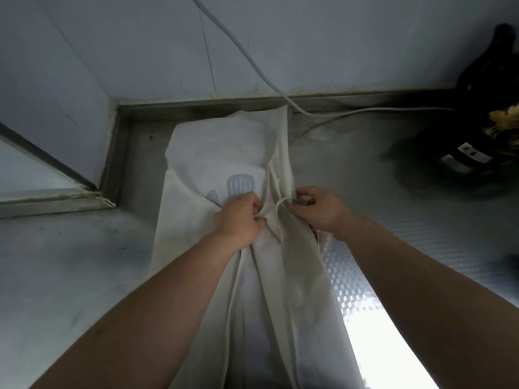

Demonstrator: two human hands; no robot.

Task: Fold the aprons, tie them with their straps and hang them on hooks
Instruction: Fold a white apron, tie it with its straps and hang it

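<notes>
Both hands work at the gathered middle of the apron (213, 153). The left hand (241, 219) grips the bunched cloth; the right hand (318, 210) pinches the strap (281, 204). The apron lies folded lengthwise on the table (84, 262), its far end reaching the rear upstand (196, 106). Recommended: hold the gather firm and draw the strap taut across it. Bare table lies to the left. A cable (261, 71) and dark objects (474, 130) crowd the right, so pull slack toward the body.

Dim, cool light on my feed.
I see hard glare on the table (373, 327) lower right, soft focus throughout, walls (309, 37) bending at edges.
</notes>
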